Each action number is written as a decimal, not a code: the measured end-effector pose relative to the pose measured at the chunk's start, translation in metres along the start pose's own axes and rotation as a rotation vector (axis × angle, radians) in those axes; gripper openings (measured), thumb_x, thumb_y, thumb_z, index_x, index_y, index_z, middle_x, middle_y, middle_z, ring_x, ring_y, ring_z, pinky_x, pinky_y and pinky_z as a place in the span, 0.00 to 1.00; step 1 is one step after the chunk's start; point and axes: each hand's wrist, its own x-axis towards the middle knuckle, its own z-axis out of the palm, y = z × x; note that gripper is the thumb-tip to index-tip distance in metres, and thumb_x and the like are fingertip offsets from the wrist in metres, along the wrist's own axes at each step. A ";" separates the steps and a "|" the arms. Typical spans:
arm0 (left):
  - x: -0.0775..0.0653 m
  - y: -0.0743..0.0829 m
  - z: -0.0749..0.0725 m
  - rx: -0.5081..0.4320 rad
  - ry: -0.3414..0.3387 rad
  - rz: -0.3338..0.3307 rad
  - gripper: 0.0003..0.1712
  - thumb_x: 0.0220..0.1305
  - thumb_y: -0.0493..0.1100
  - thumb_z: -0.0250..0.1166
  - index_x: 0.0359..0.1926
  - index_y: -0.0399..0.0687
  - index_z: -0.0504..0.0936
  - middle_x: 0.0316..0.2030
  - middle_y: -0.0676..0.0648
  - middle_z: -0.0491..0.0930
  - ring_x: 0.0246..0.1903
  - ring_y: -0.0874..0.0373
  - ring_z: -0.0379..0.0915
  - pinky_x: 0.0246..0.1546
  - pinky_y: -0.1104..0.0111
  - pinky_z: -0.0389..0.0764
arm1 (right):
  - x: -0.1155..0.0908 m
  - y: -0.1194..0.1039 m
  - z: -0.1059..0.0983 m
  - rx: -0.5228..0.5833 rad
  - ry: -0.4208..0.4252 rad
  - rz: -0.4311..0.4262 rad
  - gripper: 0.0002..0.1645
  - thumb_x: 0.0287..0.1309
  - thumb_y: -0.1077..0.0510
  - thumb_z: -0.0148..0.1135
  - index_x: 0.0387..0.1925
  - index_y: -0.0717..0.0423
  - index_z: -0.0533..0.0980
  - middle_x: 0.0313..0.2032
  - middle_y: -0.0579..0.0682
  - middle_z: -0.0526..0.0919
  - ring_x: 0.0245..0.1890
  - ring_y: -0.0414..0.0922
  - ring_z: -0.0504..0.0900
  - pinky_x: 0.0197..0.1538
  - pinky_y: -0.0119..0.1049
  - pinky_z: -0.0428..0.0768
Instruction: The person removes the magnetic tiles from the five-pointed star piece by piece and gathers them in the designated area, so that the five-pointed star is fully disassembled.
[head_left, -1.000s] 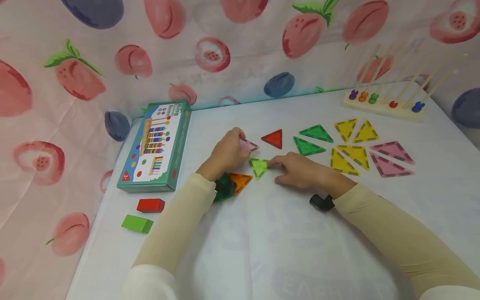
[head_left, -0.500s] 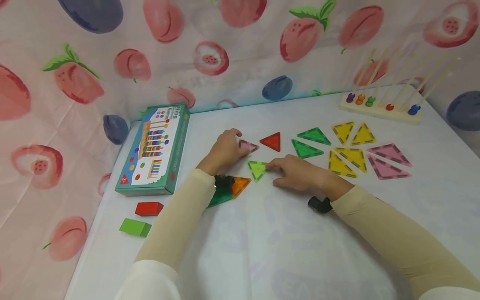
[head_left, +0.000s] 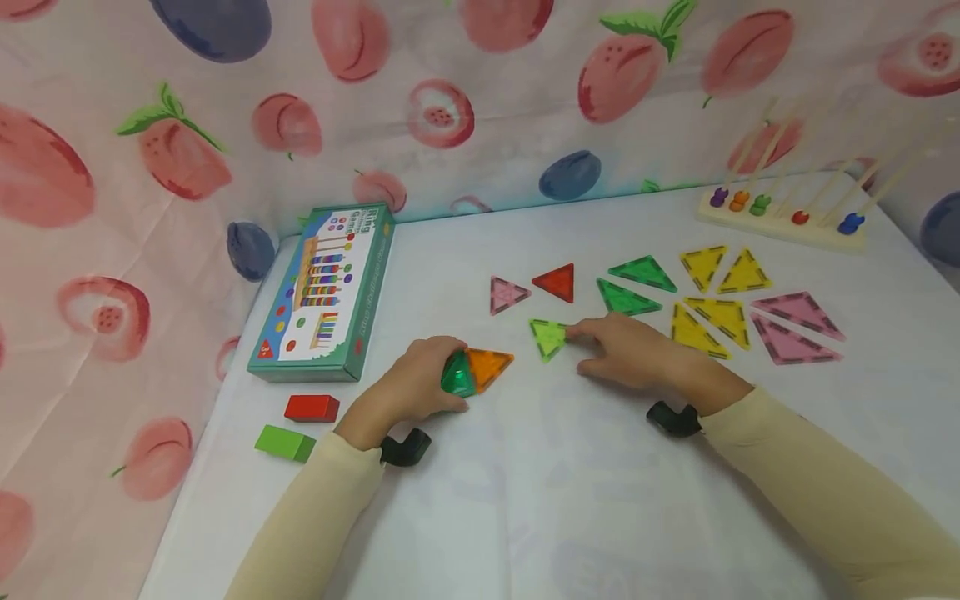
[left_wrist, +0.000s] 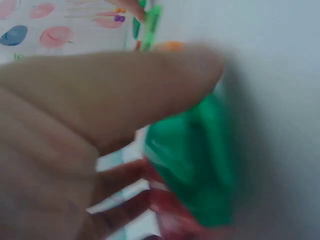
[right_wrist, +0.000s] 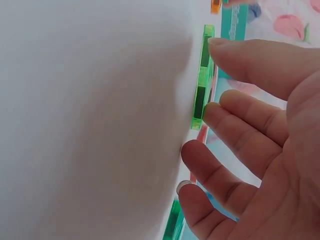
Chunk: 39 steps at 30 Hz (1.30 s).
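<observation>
In the head view my left hand [head_left: 412, 379] grips the sides of a green translucent magnetic tile [head_left: 458, 375], fingers on its far side and thumb on its near side. An orange triangle tile [head_left: 489, 367] lies against the green one. From the left wrist, a red translucent piece [left_wrist: 175, 212] shows beside the green, partly behind the fingers. My right hand [head_left: 633, 354] touches the corner of a lime-green triangle tile [head_left: 548, 337] with its index finger. Its other fingers are relaxed, beside the tile's edge. A pink triangle [head_left: 507, 294] and a red triangle [head_left: 557, 282] lie farther back.
To the right lie two green triangles [head_left: 628, 296], several yellow triangles [head_left: 701, 327] and two pink triangles [head_left: 795, 339]. A ring game box [head_left: 322, 292] stands at left, with a red block [head_left: 312, 407] and green block [head_left: 286, 442] before it. A peg rack [head_left: 780, 225] stands back right.
My left hand has let go of the pink triangle and come back toward me to the green and orange tiles. My right hand and the lime-green tile have shifted slightly right. The view has shifted too.
</observation>
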 end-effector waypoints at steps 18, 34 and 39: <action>0.010 0.005 0.024 0.056 0.135 0.117 0.38 0.45 0.57 0.69 0.57 0.51 0.67 0.53 0.52 0.68 0.48 0.55 0.59 0.46 0.58 0.64 | -0.020 0.025 -0.009 -0.010 0.043 0.032 0.31 0.52 0.48 0.61 0.56 0.56 0.69 0.52 0.54 0.73 0.53 0.52 0.67 0.54 0.52 0.64; 0.010 0.000 0.024 -0.065 0.120 0.108 0.43 0.46 0.54 0.70 0.62 0.50 0.62 0.55 0.53 0.66 0.50 0.59 0.59 0.52 0.61 0.64 | 0.020 -0.045 0.020 -0.061 -0.006 -0.181 0.31 0.53 0.48 0.60 0.58 0.52 0.68 0.52 0.45 0.73 0.52 0.44 0.66 0.54 0.41 0.66; 0.013 0.001 0.023 -0.064 0.133 0.105 0.43 0.45 0.54 0.70 0.61 0.48 0.64 0.54 0.52 0.67 0.49 0.59 0.61 0.52 0.62 0.64 | 0.019 -0.046 0.020 -0.164 -0.009 -0.155 0.31 0.52 0.46 0.60 0.58 0.49 0.69 0.49 0.44 0.74 0.52 0.46 0.65 0.54 0.44 0.65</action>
